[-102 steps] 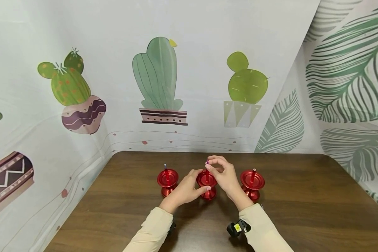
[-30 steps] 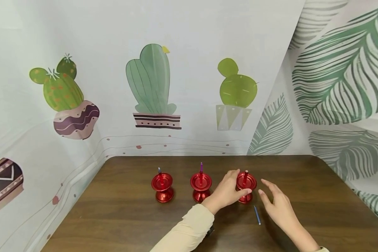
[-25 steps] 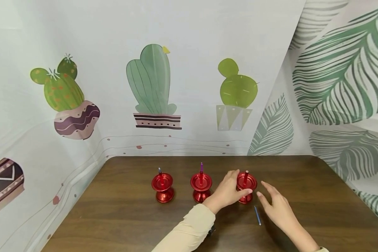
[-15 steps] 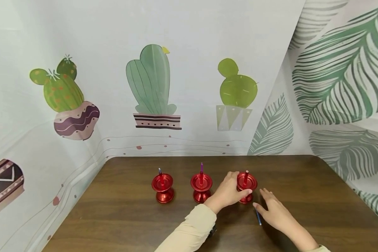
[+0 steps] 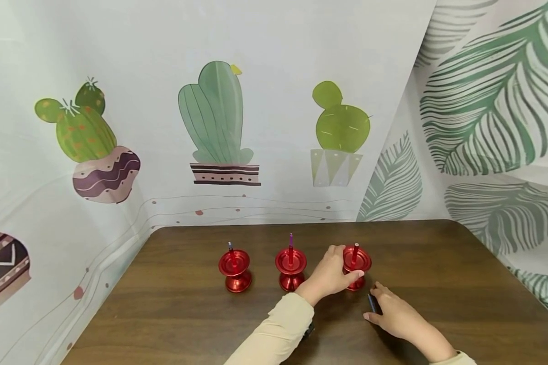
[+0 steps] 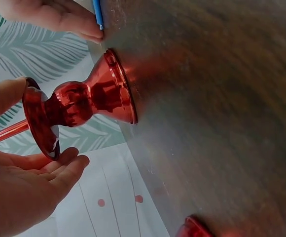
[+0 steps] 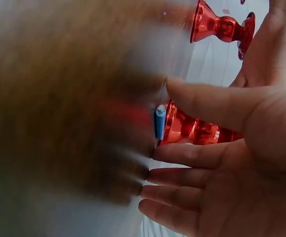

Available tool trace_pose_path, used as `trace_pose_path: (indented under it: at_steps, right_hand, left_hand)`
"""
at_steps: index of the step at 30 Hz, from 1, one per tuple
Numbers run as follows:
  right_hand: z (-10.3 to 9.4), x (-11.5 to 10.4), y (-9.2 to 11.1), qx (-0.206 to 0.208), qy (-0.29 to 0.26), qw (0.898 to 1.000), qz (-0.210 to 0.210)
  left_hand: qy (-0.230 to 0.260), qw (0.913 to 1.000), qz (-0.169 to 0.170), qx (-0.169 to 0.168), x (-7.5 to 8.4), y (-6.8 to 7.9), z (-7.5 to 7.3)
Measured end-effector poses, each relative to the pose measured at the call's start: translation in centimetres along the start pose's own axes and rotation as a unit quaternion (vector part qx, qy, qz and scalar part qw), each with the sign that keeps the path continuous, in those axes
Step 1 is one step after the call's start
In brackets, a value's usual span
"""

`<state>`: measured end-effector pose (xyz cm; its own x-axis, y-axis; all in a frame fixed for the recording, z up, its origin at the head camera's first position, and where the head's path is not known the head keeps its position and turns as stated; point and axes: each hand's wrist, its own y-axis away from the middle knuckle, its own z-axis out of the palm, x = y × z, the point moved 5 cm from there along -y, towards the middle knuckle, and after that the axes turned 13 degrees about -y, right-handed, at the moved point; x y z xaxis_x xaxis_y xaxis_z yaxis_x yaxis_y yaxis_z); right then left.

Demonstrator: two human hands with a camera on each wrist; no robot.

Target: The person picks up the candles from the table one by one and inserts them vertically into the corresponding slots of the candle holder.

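A red metallic candle holder [image 5: 361, 262] with an upright red tube stands at the right of a row. My left hand [image 5: 330, 274] holds its dish by the rim, thumb on one side and fingers on the other, as the left wrist view shows. A thin blue candle [image 5: 372, 303] lies on the table in front of this holder. Over it is my right hand [image 5: 396, 312], thumb and fingers spread on either side. In the right wrist view the blue candle [image 7: 159, 126] appears between thumb and forefinger, apparently not pinched.
A middle red holder [image 5: 291, 282] bears a purple candle [image 5: 291, 240]. The left holder [image 5: 238, 282] has a pale blue tip [image 5: 230, 245] showing above its tube. Behind the brown table [image 5: 178, 314] hangs a cloth [image 5: 283, 101] printed with cacti and leaves.
From the middle holder, both hands have moved right. The left took hold of the right holder's dish and has stayed there. The right hand has lowered over the blue candle.
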<state>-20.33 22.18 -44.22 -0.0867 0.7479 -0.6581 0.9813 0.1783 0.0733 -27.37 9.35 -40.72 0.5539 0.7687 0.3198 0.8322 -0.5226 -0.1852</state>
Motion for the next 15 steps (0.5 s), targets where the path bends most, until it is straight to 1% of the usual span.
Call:
trace_pose_path:
  at_steps: [4, 7, 9, 11, 12, 15]
  right_hand:
    - [0.0, -0.3, 0.0, 0.027, 0.003, 1.000, -0.004]
    - [0.0, -0.6, 0.1, 0.047, 0.012, 0.999, -0.024]
    - [0.0, -0.8, 0.2, 0.057, 0.025, 0.997, -0.045]
    - [0.1, -1.0, 0.3, 0.063, 0.043, 0.995, -0.066]
    - [0.1, -1.1, 0.3, 0.062, 0.048, 0.994, -0.071]
    - [0.1, -1.2, 0.4, 0.058, 0.054, 0.994, -0.069]
  left_hand:
    - [0.003, 1.0000, -0.005, 0.000, -0.2, 0.0, 0.1]
    - [0.000, 1.0000, -0.004, 0.000, -0.2, 0.1, 0.2]
    - [-0.004, 1.0000, -0.003, 0.001, -0.2, 0.1, 0.2]
    - [-0.007, 1.0000, -0.002, 0.002, -0.2, 0.0, 0.2]
    - [-0.009, 1.0000, -0.002, 0.002, -0.2, 0.0, 0.2]
    - [-0.014, 0.9999, -0.002, 0.003, -0.2, 0.0, 0.1]
